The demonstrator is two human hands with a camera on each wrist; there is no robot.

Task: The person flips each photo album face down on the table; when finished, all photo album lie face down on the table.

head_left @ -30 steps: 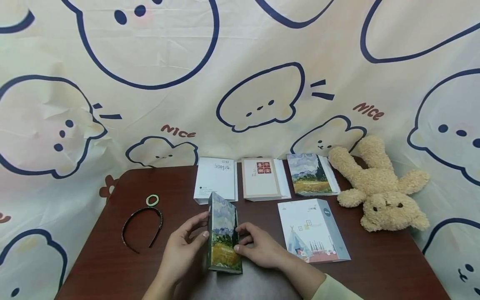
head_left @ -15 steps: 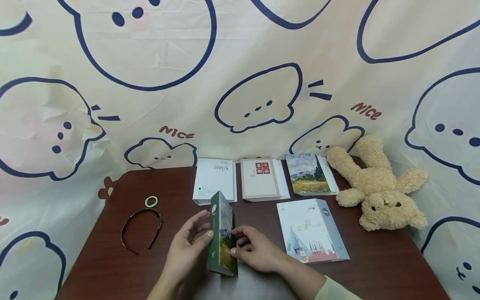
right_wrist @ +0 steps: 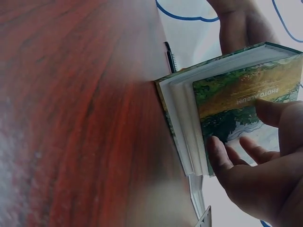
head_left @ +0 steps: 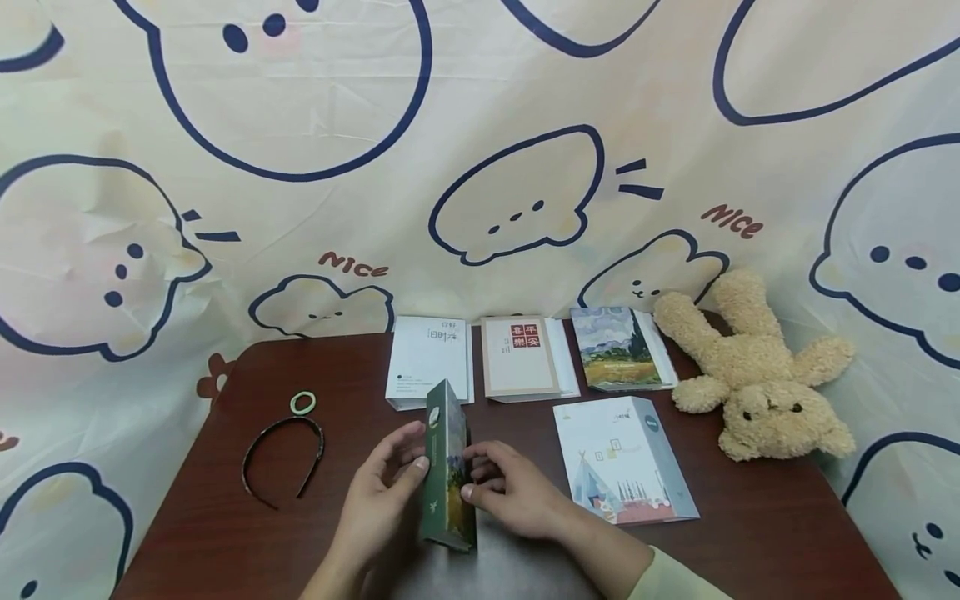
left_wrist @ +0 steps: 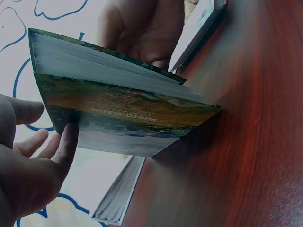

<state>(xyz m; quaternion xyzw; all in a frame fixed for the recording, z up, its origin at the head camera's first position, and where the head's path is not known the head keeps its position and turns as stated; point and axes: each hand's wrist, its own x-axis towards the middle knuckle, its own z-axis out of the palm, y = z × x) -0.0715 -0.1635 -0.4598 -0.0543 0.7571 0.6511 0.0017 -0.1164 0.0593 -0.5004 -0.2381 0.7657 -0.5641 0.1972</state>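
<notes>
album (head_left: 447, 471) more spine-on, perhaps ajar

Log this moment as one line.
left hand: touches green-spined album | right hand: touches album | album: spine up, between hands | on table: headband, plush bear

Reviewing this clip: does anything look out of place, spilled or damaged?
One thing: the teddy bear at the right side of the table lies upside down as the head camera sees it, legs toward the patterned cloth behind. The held photo album shows no visible damage, and I see no spill.
</notes>
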